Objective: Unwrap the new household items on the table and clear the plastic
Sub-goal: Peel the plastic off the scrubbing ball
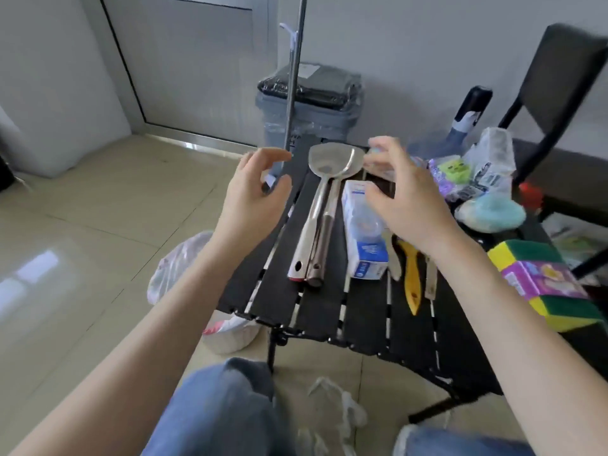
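A person sits at a low black slatted table, both hands raised over its far end. The left hand is at the table's far left corner, fingers loosely curled around the lower end of a thin metal pole that stands almost upright; whether it truly grips the pole cannot be told. The right hand hovers with fingers spread wide, empty, above a white and blue box.

Two steel spatulas lie unwrapped mid-table. Items in plastic crowd the far right, a banded sponge pack sits at the near right edge, and crumpled wrap lies on the floor by the knees.

Likely risks: the tall pole, loosely steadied, may tip or swing into the grey bin behind it, and a reach across could knock the box or spatulas off the slats.
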The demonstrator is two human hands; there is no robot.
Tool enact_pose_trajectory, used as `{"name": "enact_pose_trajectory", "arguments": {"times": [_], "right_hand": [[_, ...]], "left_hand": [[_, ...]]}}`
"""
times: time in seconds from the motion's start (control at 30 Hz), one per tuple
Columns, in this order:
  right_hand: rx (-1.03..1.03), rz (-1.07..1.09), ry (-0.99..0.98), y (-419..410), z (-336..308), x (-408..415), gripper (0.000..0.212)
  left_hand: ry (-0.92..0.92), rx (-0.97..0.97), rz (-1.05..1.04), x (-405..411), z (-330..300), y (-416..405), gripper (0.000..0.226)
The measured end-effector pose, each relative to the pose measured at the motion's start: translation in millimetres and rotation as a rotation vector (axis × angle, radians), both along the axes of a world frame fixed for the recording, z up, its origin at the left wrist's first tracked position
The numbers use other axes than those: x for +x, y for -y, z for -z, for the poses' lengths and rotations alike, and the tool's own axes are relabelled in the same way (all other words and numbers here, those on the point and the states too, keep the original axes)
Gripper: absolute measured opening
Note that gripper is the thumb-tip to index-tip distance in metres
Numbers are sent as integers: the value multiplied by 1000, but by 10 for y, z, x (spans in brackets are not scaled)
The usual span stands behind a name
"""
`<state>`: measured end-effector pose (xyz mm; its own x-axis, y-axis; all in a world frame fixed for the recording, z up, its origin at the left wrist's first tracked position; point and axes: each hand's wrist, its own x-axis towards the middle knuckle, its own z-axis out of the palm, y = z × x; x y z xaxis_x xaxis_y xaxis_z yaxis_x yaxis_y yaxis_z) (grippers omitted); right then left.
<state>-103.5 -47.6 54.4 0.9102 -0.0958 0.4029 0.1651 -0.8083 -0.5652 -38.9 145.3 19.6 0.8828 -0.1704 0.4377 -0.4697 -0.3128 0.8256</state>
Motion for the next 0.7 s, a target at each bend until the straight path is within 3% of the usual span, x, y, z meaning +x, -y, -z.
{"name": "enact_pose_trajectory", "arguments": {"times": [0.1, 0.2, 0.4, 0.6, 0.7], "right_hand": [[-37, 179, -39, 644, -166, -253, 52], [-13, 308, -113, 1250, -200, -456, 57], [229, 420, -325, 2135, -4, -582, 72], [361, 452, -492, 2591, 312, -441, 80], [363, 439, -508, 2621, 401, -359, 65]], "left_hand": [[25, 73, 152, -70, -102, 715, 31], [-61, 141, 291, -178, -143, 1417, 38], [-154, 457, 496, -202, -37, 2532, 50], [-128, 682, 466, -73, 133, 3039, 61], [-105, 723, 425, -66, 179, 3127, 60]]}}
